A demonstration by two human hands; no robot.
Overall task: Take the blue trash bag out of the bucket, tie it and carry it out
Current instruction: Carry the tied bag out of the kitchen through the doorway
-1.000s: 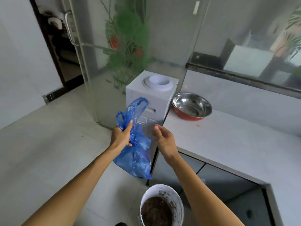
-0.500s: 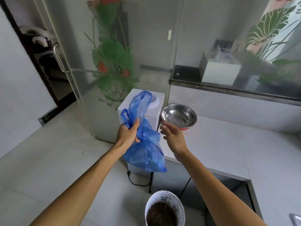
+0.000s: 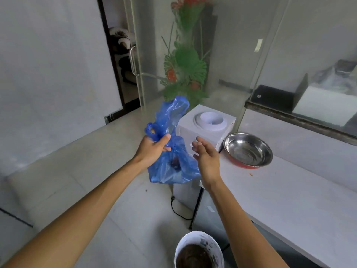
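Note:
The blue trash bag [image 3: 170, 167] hangs in the air in front of me, with a dark lump showing through its lower part. My left hand [image 3: 152, 147] is closed around the bag's gathered neck, and the loose handles stick up above the fist. My right hand [image 3: 206, 157] is just right of the bag, fingers spread, holding nothing. The white bucket [image 3: 218, 250] stands on the floor below my arms, its inside stained brown.
A white water dispenser [image 3: 208, 124] stands behind the bag. A steel bowl [image 3: 249, 149] sits on the pale counter [image 3: 289, 200] to the right. A glass door with a metal handle [image 3: 133, 60] and an open doorway lie to the far left. A black cable [image 3: 177, 209] runs along the tiled floor.
My left hand has lifted the bag slightly and shifted its grip on the neck. My right hand stays beside the bag, open. The camera has tilted and turned.

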